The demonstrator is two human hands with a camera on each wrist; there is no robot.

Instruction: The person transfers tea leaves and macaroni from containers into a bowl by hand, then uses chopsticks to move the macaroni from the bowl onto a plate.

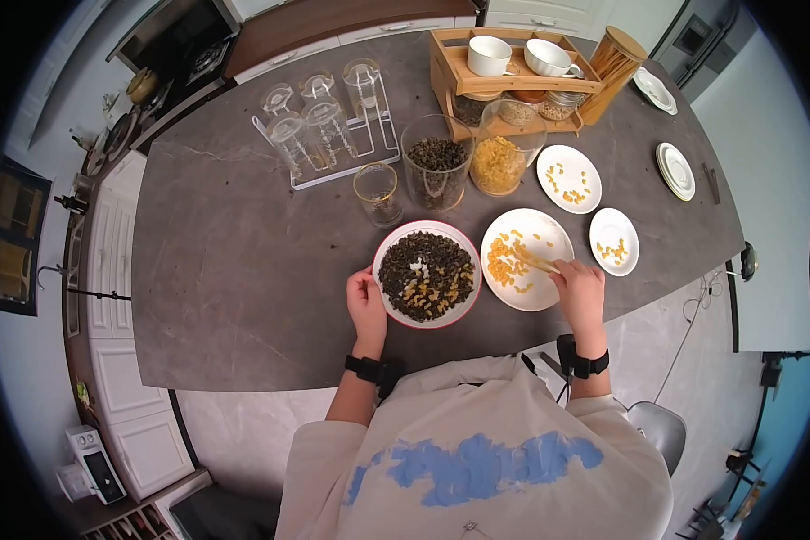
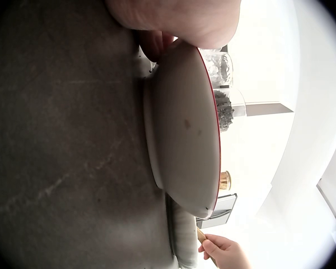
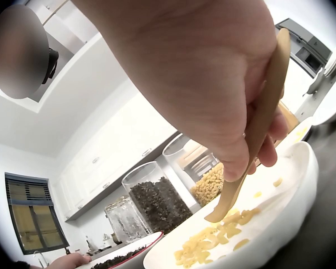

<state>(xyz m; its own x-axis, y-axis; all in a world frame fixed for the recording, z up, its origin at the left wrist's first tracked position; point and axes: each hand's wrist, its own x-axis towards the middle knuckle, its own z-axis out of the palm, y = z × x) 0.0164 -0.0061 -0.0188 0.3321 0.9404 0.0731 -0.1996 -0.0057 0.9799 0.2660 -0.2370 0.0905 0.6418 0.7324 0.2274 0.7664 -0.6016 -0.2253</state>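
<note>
A white bowl with a red rim holds dark dried bits, a scatter of yellow pasta pieces and a few white bits. My left hand grips its left edge, fingers tucked below the rim, as the left wrist view shows from the side. To the bowl's right lies a white plate bearing small curved yellow pasta. Above that plate my right hand pinches wooden tongs, whose tips point down close over the pasta.
Behind the bowl stand a glass, a jar of dark bits and a jar of pasta. Smaller plates with pasta lie at right. A glass rack and wooden shelf are farther back.
</note>
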